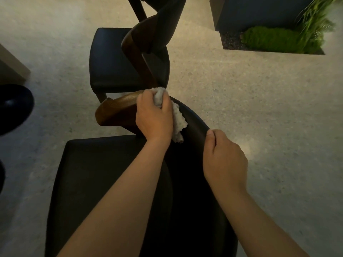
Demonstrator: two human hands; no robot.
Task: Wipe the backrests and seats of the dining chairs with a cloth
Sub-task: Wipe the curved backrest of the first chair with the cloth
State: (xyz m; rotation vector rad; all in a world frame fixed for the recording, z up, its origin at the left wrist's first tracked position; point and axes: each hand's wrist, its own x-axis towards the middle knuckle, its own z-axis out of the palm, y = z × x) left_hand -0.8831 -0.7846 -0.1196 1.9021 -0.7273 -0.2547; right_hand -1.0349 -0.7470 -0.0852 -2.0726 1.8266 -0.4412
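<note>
I look down on a dining chair with a black padded seat (pixel 96 179) and a curved black backrest (pixel 194 123) that ends in a wooden armrest (pixel 117 110). My left hand (pixel 154 117) grips a bunched white cloth (pixel 179 119) and presses it on the top of the backrest where the wood meets the black padding. My right hand (pixel 224 156) holds the backrest's top edge further right, thumb on the rim. A second chair of the same kind (pixel 111 67) stands just beyond, its seat and wooden frame in view.
Pale speckled floor (pixel 259 108) surrounds the chairs. A dark planter box with green moss and grass (pixel 278 38) stands at the upper right. A dark round object (pixel 13 108) and a pale furniture edge (pixel 11 67) sit at the left.
</note>
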